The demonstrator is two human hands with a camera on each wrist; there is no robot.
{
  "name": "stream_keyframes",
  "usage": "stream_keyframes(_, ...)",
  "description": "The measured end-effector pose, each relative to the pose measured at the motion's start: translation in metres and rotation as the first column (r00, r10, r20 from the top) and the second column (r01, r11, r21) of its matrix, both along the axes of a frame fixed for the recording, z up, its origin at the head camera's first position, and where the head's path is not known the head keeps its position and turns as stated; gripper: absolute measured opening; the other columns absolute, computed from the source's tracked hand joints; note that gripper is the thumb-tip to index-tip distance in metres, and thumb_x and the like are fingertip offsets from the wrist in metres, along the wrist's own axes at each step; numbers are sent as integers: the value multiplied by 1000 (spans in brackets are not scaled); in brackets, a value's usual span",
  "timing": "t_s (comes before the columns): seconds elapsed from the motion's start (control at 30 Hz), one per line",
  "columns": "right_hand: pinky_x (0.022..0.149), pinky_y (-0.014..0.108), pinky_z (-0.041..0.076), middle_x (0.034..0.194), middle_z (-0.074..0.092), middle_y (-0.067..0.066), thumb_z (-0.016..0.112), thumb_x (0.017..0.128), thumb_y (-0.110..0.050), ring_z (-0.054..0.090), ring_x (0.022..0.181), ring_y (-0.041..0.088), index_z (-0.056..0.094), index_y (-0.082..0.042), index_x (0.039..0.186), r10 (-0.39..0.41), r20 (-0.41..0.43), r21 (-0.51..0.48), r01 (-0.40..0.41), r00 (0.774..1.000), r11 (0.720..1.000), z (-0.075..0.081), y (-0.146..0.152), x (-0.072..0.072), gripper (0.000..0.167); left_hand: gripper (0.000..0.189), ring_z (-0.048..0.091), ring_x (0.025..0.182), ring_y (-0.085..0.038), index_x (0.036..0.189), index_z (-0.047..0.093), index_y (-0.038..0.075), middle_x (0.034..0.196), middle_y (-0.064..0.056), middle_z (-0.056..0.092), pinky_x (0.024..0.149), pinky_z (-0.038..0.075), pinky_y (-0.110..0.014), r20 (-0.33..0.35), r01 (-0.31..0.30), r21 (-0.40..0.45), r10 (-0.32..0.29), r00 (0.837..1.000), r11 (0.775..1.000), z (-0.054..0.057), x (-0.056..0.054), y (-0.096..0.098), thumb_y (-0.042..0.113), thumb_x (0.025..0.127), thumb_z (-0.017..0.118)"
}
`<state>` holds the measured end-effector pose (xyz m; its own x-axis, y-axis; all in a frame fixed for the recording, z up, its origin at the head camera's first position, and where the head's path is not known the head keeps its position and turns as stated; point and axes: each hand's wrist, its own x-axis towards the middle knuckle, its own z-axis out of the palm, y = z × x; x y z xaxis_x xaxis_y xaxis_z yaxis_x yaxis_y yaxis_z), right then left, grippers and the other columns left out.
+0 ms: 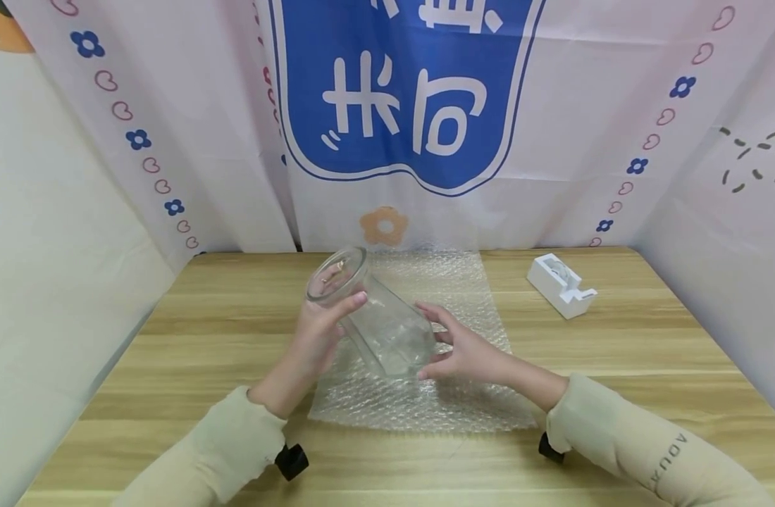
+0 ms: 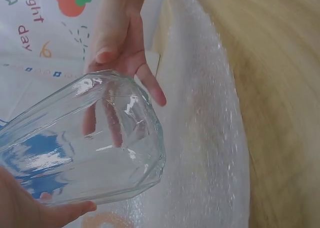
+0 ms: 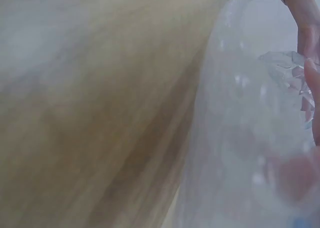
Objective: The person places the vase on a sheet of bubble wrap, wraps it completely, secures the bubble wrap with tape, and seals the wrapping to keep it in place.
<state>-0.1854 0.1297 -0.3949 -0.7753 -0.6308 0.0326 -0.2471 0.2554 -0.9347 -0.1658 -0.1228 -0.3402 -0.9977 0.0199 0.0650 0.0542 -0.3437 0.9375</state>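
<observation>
Left hand: is closing its grip round the vase just below the rim, thumb lying along the near side.
Glass vase: is leaning over the bubble wrap, its mouth pointing between ten and eleven o'clock, its base toward five.
Vase glass: is probably proving stiff, smooth, slippery and fragile, with the thick-looking base likely carrying much of the weight; the lipped rim and the base seem to be offering the safest holds.
Bubble wrap: is lying beneath, stretching from six o'clock toward the cloth backdrop, which is closing off twelve o'clock.
Right hand: is cupping about the base at four o'clock, its grip loose, fingers spreading; whether every fingertip is touching, one cannot tell.
Tape dispenser: is standing on the tabletop at two o'clock from the right hand, well apart, obstructing neither hand.
</observation>
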Motion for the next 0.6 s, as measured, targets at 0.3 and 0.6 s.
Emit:
stream_keyframes(0.3,100,50,52,162,26,27,91,78,-21,49,131,48,13,-10,163,13,43,-66,-10,999,998,0,0,-2,116,83,41,137,-37,155,27,6,156,-18,37,108,29,-73,33,-7,131,2,999,991,-2,5,6,5,85,72)
stream_keyframes(0.6,79,42,61,149,42,28,90,76,-6,64,111,37,28,-12,161,-100,107,-76,109,989,991,7,1,2,105,89,44,134,-35,158,19,9,162,-20,27,109,23,-76,42,1,226,-11,999,974,-4,4,6,13,89,75)
